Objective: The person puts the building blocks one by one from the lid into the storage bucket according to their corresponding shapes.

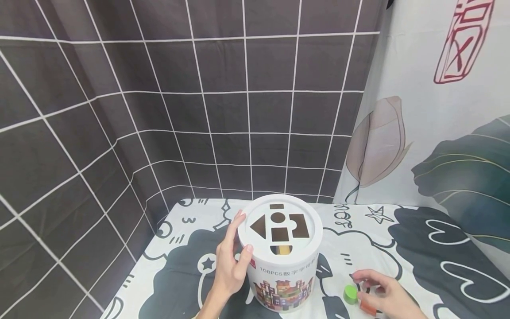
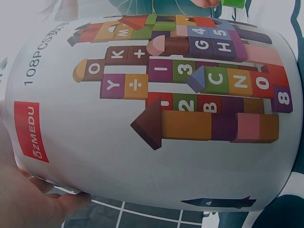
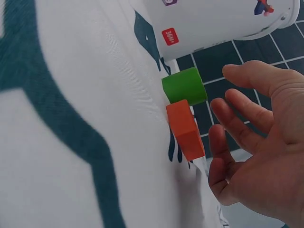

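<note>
A white round bucket [image 1: 280, 283] of toy blocks stands upright, its lid [image 1: 311, 241] cut with shaped holes. My left hand [image 1: 232, 261] rests against the left side of the lid's rim, thumb toward the front, fingers toward the back. In the left wrist view, that hand [image 2: 40, 199] lies at the edge of the printed bucket wall [image 2: 109, 156]. A green cylinder block [image 3: 185, 86] touches an orange rectangular block [image 3: 186, 130] on the cloth. Beside them my right hand [image 3: 259, 133] has its fingers spread and loosely bent, with nothing held. Something yellow [image 1: 283, 250] shows through the lid's front slot.
A white cloth [image 1: 338, 261] with dark cartoon drawings covers the surface under the bucket. Behind it hangs a dark curtain [image 1: 223, 110] with a white grid. To the right is a pale curtain [image 1: 422, 110] printed with leaves.
</note>
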Demonstrator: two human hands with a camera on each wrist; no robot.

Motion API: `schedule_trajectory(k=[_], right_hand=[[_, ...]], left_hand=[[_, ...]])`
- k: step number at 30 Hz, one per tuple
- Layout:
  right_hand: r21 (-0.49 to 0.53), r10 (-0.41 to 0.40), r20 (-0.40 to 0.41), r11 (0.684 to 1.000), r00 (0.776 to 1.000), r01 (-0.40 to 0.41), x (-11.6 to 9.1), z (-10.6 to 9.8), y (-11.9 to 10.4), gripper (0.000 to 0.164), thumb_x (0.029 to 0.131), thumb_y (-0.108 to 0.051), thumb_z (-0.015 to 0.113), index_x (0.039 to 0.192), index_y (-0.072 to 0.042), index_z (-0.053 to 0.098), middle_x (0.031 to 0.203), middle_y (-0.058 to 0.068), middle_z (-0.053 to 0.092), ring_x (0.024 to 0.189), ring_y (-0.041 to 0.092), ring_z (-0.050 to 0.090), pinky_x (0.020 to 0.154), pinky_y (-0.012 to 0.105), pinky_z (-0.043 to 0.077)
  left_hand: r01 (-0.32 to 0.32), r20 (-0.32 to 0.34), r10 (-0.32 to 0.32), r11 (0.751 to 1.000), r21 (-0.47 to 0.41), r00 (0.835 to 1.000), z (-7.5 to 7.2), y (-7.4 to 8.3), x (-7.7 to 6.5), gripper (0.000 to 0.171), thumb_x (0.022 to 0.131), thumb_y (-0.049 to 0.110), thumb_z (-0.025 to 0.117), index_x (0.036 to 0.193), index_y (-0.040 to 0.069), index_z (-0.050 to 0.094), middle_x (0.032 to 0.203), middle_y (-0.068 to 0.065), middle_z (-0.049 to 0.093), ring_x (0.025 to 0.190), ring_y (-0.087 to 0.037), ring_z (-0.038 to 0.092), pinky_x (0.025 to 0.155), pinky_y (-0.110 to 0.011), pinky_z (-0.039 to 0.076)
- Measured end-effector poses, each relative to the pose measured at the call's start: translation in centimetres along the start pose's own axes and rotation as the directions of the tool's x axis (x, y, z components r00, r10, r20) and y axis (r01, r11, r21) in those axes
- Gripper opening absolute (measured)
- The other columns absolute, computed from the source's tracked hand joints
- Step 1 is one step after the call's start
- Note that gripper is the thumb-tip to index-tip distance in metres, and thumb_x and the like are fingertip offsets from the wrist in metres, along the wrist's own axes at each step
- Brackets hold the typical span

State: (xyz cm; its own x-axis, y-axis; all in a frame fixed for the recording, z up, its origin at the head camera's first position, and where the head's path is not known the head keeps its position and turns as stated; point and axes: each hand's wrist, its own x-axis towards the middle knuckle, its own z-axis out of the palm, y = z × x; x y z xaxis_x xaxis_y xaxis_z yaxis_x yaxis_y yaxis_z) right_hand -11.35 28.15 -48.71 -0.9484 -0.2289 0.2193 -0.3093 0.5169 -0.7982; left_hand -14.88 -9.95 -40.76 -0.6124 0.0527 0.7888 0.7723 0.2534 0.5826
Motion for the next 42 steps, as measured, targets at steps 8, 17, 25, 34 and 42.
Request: schedule_trajectory(k=[8, 17, 25, 34, 42], right_hand=[[-0.04, 0.006, 0.003, 0.999, 1.0, -0.006, 0.0, 0.5, 0.1, 0.031, 0.078, -0.008, 0.08, 0.108, -0.008, 0.07, 0.098, -0.01, 0.068, 0.085, 0.008, 0.057, 0.07, 0.023, 0.046], [0.014, -0.132, -0.022, 0.991, 0.991, 0.132, 0.0, 1.2, 0.7, 0.037, 0.074, 0.003, 0.078, 0.108, -0.007, 0.07, 0.095, -0.01, 0.067, 0.078, 0.011, 0.056, 0.062, 0.023, 0.043], [0.02, -0.048, 0.038, 0.999, 0.998, 0.048, 0.1, 1.3, 0.7, 0.033, 0.076, 0.0, 0.079, 0.108, -0.001, 0.069, 0.087, -0.01, 0.061, 0.072, 0.009, 0.052, 0.055, 0.023, 0.041], [0.049, -0.021, 0.07, 0.999, 0.997, 0.018, 0.1, 1.3, 0.8, 0.031, 0.078, -0.001, 0.077, 0.108, 0.0, 0.068, 0.085, -0.01, 0.057, 0.068, 0.007, 0.051, 0.053, 0.024, 0.042], [0.039, -0.021, 0.098, 0.999, 0.995, 0.017, 0.2, 1.1, 0.9, 0.03, 0.079, -0.001, 0.077, 0.107, 0.002, 0.068, 0.085, -0.011, 0.056, 0.071, 0.005, 0.049, 0.054, 0.023, 0.042]], left_hand=[[0.013, 0.003, -0.013, 1.0, 0.001, 1.0, 0.0, 0.1, 0.0, 0.061, 0.082, 0.009, 0.054, 0.141, -0.005, 0.047, 0.151, -0.022, 0.043, 0.13, -0.037, 0.051, 0.099, -0.042, 0.049], [0.008, 0.004, -0.008, 1.0, -0.003, 1.0, 0.0, 0.1, 0.2, 0.061, 0.082, 0.008, 0.053, 0.141, -0.005, 0.047, 0.151, -0.022, 0.043, 0.129, -0.037, 0.052, 0.097, -0.043, 0.051], [0.01, 0.004, -0.01, 1.0, 0.001, 1.0, 0.0, 0.1, 0.1, 0.061, 0.082, 0.008, 0.053, 0.141, -0.005, 0.047, 0.151, -0.022, 0.043, 0.129, -0.037, 0.052, 0.097, -0.042, 0.051], [0.013, 0.003, -0.013, 1.0, 0.005, 1.0, 0.0, 0.0, 0.0, 0.061, 0.082, 0.009, 0.053, 0.141, -0.005, 0.047, 0.151, -0.021, 0.043, 0.131, -0.036, 0.05, 0.1, -0.042, 0.048], [0.014, 0.001, -0.014, 1.0, 0.011, 1.0, 0.0, 0.0, 0.0, 0.061, 0.082, 0.009, 0.054, 0.141, -0.004, 0.048, 0.151, -0.021, 0.044, 0.131, -0.036, 0.05, 0.1, -0.041, 0.048]])
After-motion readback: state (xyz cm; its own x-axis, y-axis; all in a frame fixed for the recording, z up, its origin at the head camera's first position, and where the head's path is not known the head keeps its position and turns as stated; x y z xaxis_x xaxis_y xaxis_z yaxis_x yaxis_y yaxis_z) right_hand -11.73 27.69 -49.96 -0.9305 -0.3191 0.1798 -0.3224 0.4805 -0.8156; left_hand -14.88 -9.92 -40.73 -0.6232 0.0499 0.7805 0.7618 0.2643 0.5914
